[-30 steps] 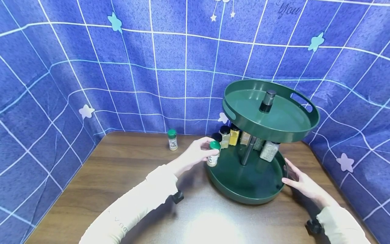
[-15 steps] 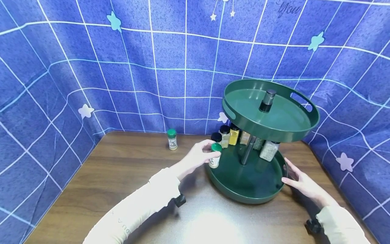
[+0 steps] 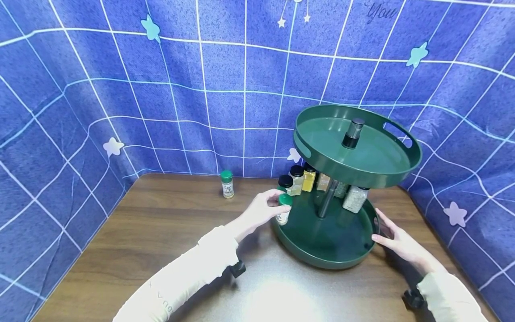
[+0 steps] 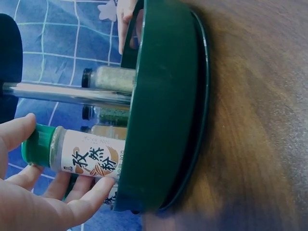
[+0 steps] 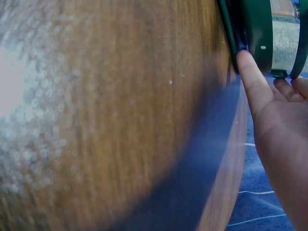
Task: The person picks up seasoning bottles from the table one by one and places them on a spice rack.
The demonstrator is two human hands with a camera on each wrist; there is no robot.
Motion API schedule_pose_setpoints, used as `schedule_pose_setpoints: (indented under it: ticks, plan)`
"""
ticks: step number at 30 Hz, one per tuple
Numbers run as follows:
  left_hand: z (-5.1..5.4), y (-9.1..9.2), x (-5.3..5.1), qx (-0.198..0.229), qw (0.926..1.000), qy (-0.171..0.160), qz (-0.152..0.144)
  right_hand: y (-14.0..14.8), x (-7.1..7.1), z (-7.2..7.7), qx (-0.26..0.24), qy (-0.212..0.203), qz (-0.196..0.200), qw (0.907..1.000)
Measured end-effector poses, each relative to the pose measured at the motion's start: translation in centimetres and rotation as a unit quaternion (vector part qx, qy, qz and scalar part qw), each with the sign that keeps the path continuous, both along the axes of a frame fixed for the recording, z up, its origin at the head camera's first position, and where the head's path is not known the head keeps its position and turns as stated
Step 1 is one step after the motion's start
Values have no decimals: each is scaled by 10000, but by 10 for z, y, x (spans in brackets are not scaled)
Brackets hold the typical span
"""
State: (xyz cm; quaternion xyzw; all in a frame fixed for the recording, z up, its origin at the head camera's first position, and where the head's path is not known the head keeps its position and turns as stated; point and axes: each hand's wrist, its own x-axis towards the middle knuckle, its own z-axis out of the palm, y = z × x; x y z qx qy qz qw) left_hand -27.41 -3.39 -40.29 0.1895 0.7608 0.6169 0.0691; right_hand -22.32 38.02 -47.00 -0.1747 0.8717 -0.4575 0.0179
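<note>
My left hand [image 3: 263,210] holds a spice jar [image 4: 91,151] with a green cap and a white label, pinched between thumb and fingers. In the left wrist view its base is hidden behind the rim of the lower green tray [image 3: 322,257], so I cannot tell whether it touches the tray floor. The tray belongs to a two-tier turntable. At the tray's right side, my right hand [image 3: 402,241] touches the rim by the handle slot, its fingers nearly straight. Right behind the held jar, a black-capped jar [image 3: 285,181] stands partly hidden.
Overhead is the upper green tray [image 3: 362,172], joined by a metal post [image 3: 329,200]. Black-capped jars line the lower tray's back, including a yellow one [image 3: 309,180] and a pale one [image 3: 356,200]. Another green-capped jar [image 3: 227,184] stands on the wooden table [image 3: 169,219] near the curtain.
My left hand and the green-capped jar have shifted slightly toward the front of the lower tray, and the jar sits a little lower in view. My right hand has stayed put.
</note>
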Motion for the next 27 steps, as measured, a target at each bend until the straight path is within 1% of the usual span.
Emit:
schedule_pose_setpoints:
  ticks: [5, 10, 12, 14, 19, 21, 27]
  plan:
    - [-3, -1, 1, -421, 9981, 409, 185, 0, 1, -1, 13, 22, -30, 10000]
    - [-8, -3, 1, -856, 9911, 932, 403, -1, 1, -1, -67, 51, 23, 10000]
    - [-9, -3, 1, -927, 9886, 1089, 478, -1, 1, 0, -85, 57, 27, 9999]
    - [-9, -3, 2, -1000, 9864, 1172, 573, -2, 1, 0, -81, 55, 22, 10000]
    - [-11, -2, 4, -1382, 9765, 1447, 805, -1, 1, 0, -54, 15, -12, 10000]
    - [-12, -3, 5, -1535, 9720, 1560, 850, -1, 1, 0, -60, 4, -9, 10000]
    - [-14, -2, 6, -1798, 9615, 1825, 990, -1, 0, 0, -77, -21, 38, 10000]
